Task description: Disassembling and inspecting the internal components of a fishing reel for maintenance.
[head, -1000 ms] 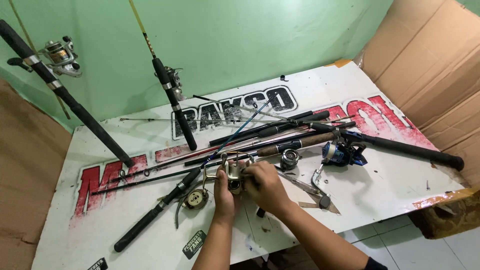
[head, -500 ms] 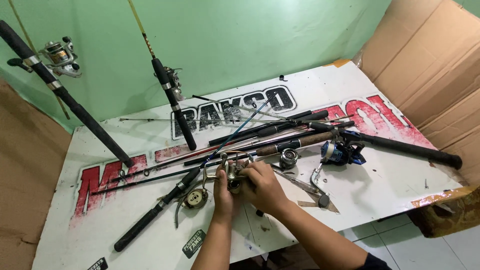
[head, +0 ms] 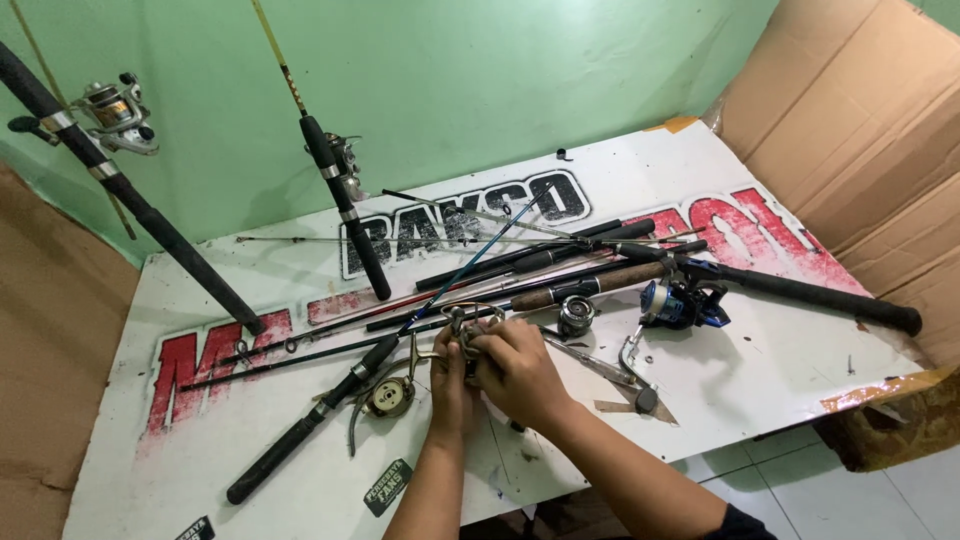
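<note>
1. Head camera view, looking down on a white painted board (head: 780, 370) used as a work surface, strewn with fishing rods and reels.
2. Both hands together near the board's front edge, closed around a small metal reel (head: 462, 330) with a wire bail loop rising on its far side.
3. Left hand (head: 450, 385) wrapped around the reel's near side from below, fingers curled, not spread.
4. Right hand (head: 520, 365) clamped over the reel from the right, fingertips pinching its upper part; exact contact under the fingers hidden.
5. Reel directly ahead of the hands, between both palms, neither hand clearly nearer; bail loop pointing away toward the green wall (head: 500, 90).
6. Just left of the held reel: a brass-coloured round reel part (head: 388, 397) lying flat on the board, touching a black rod handle (head: 300, 440) that runs diagonally from the front-left corner up toward the reel.
7. Just right of the held reel: a small silver spool (head: 575, 314), then a blue spinning reel (head: 672, 303) mounted on a thick dark rod (head: 820, 297) reaching toward the board's right end.
8. Behind the held reel: a bundle of thin rods (head: 540, 262) lying lengthwise, roughly left to right.
9. Far left of the reel: two rods leaning on the wall, one carrying a silver reel (head: 115, 108).
10. Cardboard sheet (head: 860, 110) standing at the board's right.
</note>
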